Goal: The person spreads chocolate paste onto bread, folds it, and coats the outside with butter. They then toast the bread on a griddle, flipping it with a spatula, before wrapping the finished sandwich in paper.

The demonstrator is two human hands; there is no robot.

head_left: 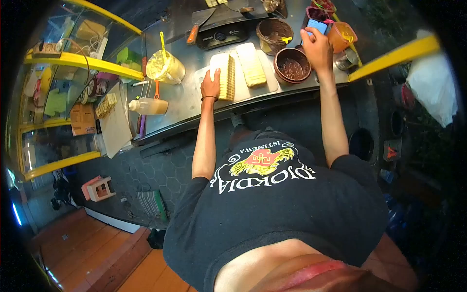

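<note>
My left hand (210,86) is spread along the left side of a stack of pale bread slices (224,73), its fingers on the top and edge. Both this stack and a second block of bread (251,65) to its right lie on a white board (270,86). My right hand (318,51) is raised beyond a brown pot of dark chocolate-like filling (292,65). Its fingers are bent together at a flat blue thing (316,27); I cannot tell what they pinch.
At the left stand a tub of pale spread (165,68) and a squeeze bottle (148,106). A black griddle (221,36) with an orange-handled scraper (193,34) is at the back. A chocolate-smeared bucket (274,36), an orange container (342,36) and a can (346,61) line the right side.
</note>
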